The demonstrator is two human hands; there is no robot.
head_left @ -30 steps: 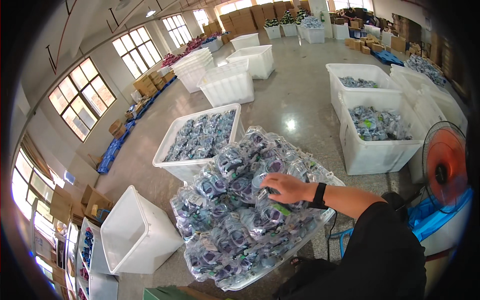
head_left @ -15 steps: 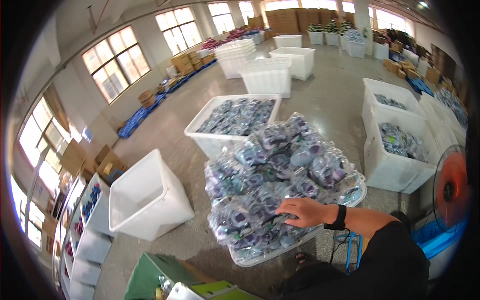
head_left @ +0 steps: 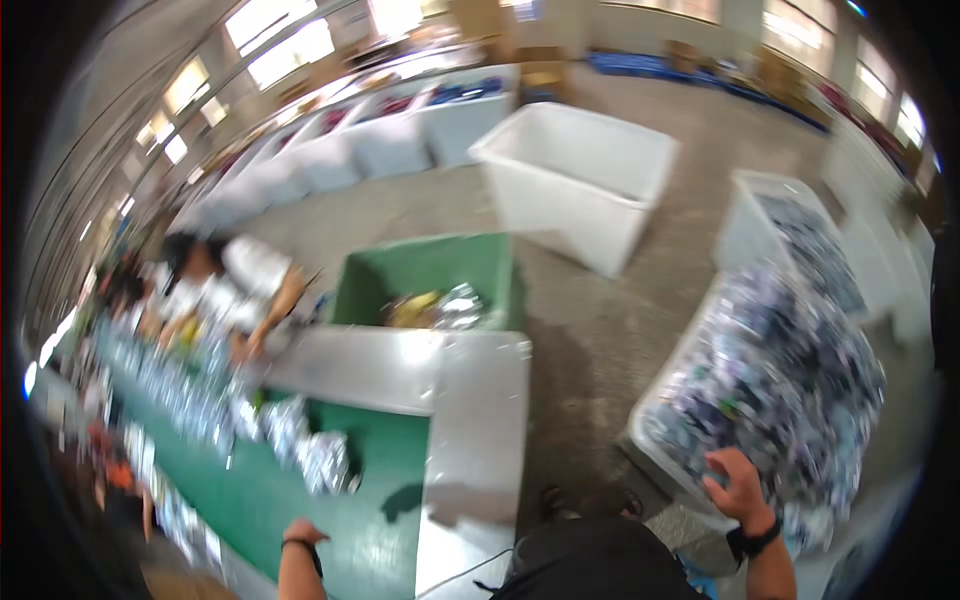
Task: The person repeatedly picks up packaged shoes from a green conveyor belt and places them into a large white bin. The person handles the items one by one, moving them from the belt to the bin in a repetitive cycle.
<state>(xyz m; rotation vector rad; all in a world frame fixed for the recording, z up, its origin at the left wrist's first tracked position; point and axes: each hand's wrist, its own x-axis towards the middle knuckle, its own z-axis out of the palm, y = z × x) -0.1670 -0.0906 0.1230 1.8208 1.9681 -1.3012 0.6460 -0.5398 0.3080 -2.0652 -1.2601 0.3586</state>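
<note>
My left hand (head_left: 303, 535) is over the near end of a green conveyor belt (head_left: 385, 515), thumb apart from the fingers, with nothing seen in it. The nearest goods to it on the belt are plastic-wrapped packs (head_left: 325, 462), silvery and shiny. On the right, my right hand (head_left: 738, 487) is at the near-left side of a heap of plastic-bagged, grey-purple shoes (head_left: 770, 380). Its thumb and fingers are apart and no shoe shows in its grasp. I cannot tell whether it touches the heap. A white bin (head_left: 655, 425) underneath bears the heap.
A metal ledge (head_left: 475, 440) borders the belt. Beyond it stand a green bin (head_left: 420, 265) holding wrapped items and a white bin (head_left: 575, 185). A person in a white top (head_left: 225, 285) works beside the belt at left. Another shoe-filled bin (head_left: 765, 235) stands behind the heap.
My view has swung left, bringing the belt and the co-worker into sight. My right hand has come off the top of the shoes to their near-left side. My left hand has come into view.
</note>
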